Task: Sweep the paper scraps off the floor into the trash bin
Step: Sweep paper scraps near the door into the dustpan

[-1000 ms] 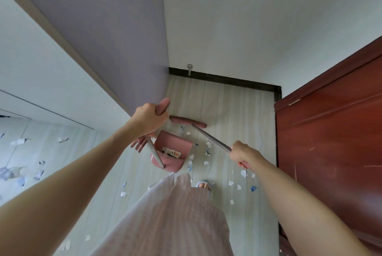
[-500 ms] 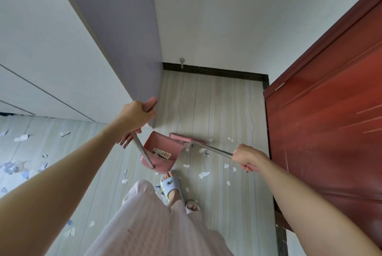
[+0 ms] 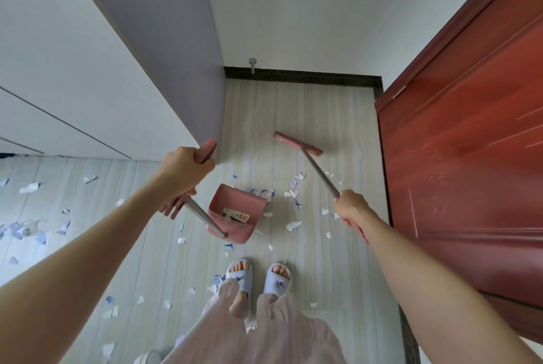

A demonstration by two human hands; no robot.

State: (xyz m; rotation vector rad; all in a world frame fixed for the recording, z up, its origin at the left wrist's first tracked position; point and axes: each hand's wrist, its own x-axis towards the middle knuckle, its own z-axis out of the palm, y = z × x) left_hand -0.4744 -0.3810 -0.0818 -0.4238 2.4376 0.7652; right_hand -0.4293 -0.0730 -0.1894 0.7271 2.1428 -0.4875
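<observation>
No trash bin in my feed. Left hand (image 3: 184, 168) is wrapped tight on the pink grip of the dustpan handle (image 3: 202, 218); grip end pokes out past the knuckles, and I can't make out the pink pronged bit under the wrist. Dustpan (image 3: 235, 212) sits on the floor (image 3: 308, 111) with its mouth toward 1 o'clock, a printed label inside near the comb edge, text too small to read. Right hand (image 3: 351, 208) is clamped on the broom handle (image 3: 320, 175); the handle's tail shows pink under the wrist, the rest is covered by the forearm. Broom head (image 3: 298, 143) is at 1 o'clock from the dustpan, well apart from it; can't tell whether it touches the floor. Paper scraps (image 3: 293, 191) are bunched between the pan mouth and the broom handle, one pile touching the pan's lip, with loose ones spread toward 9 o'clock and near the slippers (image 3: 258, 277) at 6 o'clock. Far-left scraps are blurred. Pale wood-look floor, dark skirting (image 3: 302, 75) at 12 o'clock with a metal door stop (image 3: 252, 65) on it, grey-lilac cabinet side (image 3: 152, 40) at 10 o'clock, red-brown door (image 3: 470, 143) at 3 o'clock, cut off by the frame. A white object at the bottom edge is cropped, unidentifiable.
</observation>
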